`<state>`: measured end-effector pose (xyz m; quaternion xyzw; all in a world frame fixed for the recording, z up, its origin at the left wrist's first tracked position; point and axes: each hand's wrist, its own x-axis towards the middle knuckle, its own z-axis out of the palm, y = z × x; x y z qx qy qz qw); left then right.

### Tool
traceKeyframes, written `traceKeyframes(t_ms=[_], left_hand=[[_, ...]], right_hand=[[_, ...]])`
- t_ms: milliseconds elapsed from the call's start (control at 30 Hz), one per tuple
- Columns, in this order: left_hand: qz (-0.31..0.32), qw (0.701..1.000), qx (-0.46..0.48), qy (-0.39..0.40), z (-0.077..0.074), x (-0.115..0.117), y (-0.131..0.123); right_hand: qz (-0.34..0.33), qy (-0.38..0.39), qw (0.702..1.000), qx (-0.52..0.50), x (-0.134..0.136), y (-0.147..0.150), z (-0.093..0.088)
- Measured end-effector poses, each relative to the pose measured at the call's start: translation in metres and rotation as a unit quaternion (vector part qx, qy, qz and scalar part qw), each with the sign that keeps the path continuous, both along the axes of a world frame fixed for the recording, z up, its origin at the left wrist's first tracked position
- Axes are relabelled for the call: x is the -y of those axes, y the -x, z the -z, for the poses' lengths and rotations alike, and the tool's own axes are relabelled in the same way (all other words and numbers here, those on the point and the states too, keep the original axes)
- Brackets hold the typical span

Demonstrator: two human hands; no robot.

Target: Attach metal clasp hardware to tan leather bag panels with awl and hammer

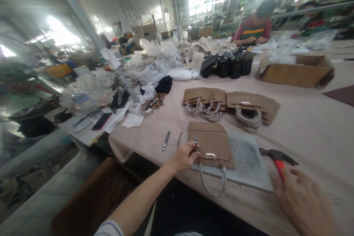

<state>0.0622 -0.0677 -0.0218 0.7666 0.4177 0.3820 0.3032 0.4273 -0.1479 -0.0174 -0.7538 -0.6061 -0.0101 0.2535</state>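
Observation:
My left hand [186,158] pinches a short metal punch [196,144], held upright over the left side of a tan bag panel [211,141]. The panel has a small metal plate [211,156] and a plastic-wrapped handle [212,191] that hangs toward me past the table edge. Beneath its right part lies a grey slab [249,160]. At the right, my right hand [306,201], smeared by motion, is closed around the red grip of a claw hammer [280,158], whose head is by the slab's right edge.
Two stacks of tan panels [206,96] [251,101] with wrapped handles lie beyond the slab. Two slim metal tools [166,141] [179,140] are left of my left hand. Black bags [235,66], a cardboard box [298,74] and plastic wrapping [163,55] stand farther back. A person [254,31] sits across the table.

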Motion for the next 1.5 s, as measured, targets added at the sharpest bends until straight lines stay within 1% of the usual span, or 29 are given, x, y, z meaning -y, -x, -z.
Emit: traceKeyframes(t_ms=[33,67,133,200,267,300,367,400,433,500,533,567,600,667,700,800,833,867,900,933,967,1033,1133,1200,1300,1333,1367,1400,1500], left_hand=[[-0.004,1.0,-0.007,0.007,-0.001,0.0,0.0],[-0.006,1.0,-0.014,0.013,-0.002,0.0,0.0],[-0.01,0.999,-0.027,0.022,-0.004,0.0,0.001],[-0.013,0.999,-0.034,0.024,-0.006,0.0,0.002],[-0.014,0.999,-0.034,0.029,-0.007,0.0,0.002],[-0.014,0.999,-0.027,0.037,-0.008,0.0,0.001],[-0.037,0.996,0.021,0.076,-0.007,0.0,-0.001],[-0.062,0.989,0.076,0.114,-0.006,-0.001,-0.002],[-0.095,0.972,0.145,0.158,-0.004,-0.002,-0.003],[-0.16,0.917,0.281,0.233,-0.002,-0.004,-0.004],[-0.182,0.889,0.332,0.259,-0.001,-0.005,-0.005],[-0.193,0.868,0.366,0.276,-0.002,-0.005,-0.005],[-0.193,0.857,0.384,0.282,-0.003,-0.005,-0.006],[-0.172,0.855,0.401,0.281,-0.008,-0.003,-0.011],[-0.156,0.86,0.402,0.274,-0.012,-0.001,-0.014],[-0.11,0.889,0.371,0.246,-0.019,0.0,-0.031],[-0.099,0.897,0.357,0.243,-0.02,0.0,-0.038],[-0.091,0.902,0.345,0.241,-0.021,-0.001,-0.045],[-0.086,0.906,0.337,0.242,-0.02,-0.002,-0.052],[-0.084,0.907,0.33,0.247,-0.02,-0.003,-0.059],[-0.082,0.907,0.324,0.258,-0.019,-0.003,-0.065],[-0.078,0.905,0.307,0.284,-0.017,-0.003,-0.074],[-0.067,0.916,0.268,0.291,-0.013,-0.001,-0.078],[-0.063,0.919,0.254,0.293,-0.009,0.0,-0.076],[-0.066,0.902,0.274,0.327,-0.001,0.0,-0.07],[-0.067,0.896,0.283,0.336,0.001,0.0,-0.069],[-0.065,0.891,0.29,0.343,0.002,0.0,-0.068],[-0.063,0.886,0.296,0.35,0.004,0.0,-0.067],[-0.056,0.871,0.314,0.375,0.003,-0.002,-0.067]], right_hand=[[-0.038,-0.022,0.999,0.016,-0.002,0.019,-0.001],[-0.075,-0.024,0.997,-0.006,-0.004,0.039,-0.001],[-0.109,-0.032,0.993,-0.041,-0.008,0.082,-0.001],[-0.152,-0.031,0.988,0.004,-0.01,0.121,0.001],[-0.163,-0.014,0.985,0.061,-0.008,0.147,0.002],[-0.16,-0.007,0.984,0.082,-0.007,0.155,0.003],[-0.155,-0.002,0.982,0.103,-0.005,0.162,0.002],[-0.154,-0.001,0.982,0.106,-0.004,0.162,0.002],[-0.154,0.0,0.982,0.107,-0.005,0.16,0.001],[-0.155,0.005,0.982,0.107,-0.006,0.158,0.0],[-0.154,0.006,0.982,0.105,-0.006,0.157,-0.001],[-0.151,0.006,0.983,0.1,-0.006,0.157,-0.002],[-0.144,0.004,0.985,0.093,-0.004,0.158,-0.003],[-0.107,0.006,0.991,0.08,0.002,0.16,-0.006],[-0.086,0.012,0.993,0.075,0.008,0.16,-0.007],[-0.034,0.079,0.995,0.043,0.024,0.156,-0.007],[-0.022,0.111,0.994,0.0,0.029,0.154,-0.007],[-0.004,0.138,0.987,-0.078,0.033,0.152,-0.005],[0.019,0.157,0.971,-0.179,0.036,0.151,-0.003],[0.04,0.164,0.943,-0.286,0.038,0.15,0.0],[0.054,0.163,0.908,-0.381,0.04,0.151,0.003],[0.065,0.155,0.847,-0.505,0.045,0.158,0.008],[0.049,0.156,0.8,-0.577,0.055,0.172,0.012],[0.032,0.154,0.761,-0.629,0.06,0.177,0.01],[-0.009,0.157,0.667,-0.728,0.057,0.173,0.006],[-0.01,0.161,0.64,-0.751,0.054,0.17,0.006],[0.002,0.164,0.624,-0.764,0.051,0.166,0.006],[0.024,0.161,0.62,-0.767,0.047,0.163,0.006],[0.084,0.118,0.624,-0.768,0.041,0.16,0.004]])
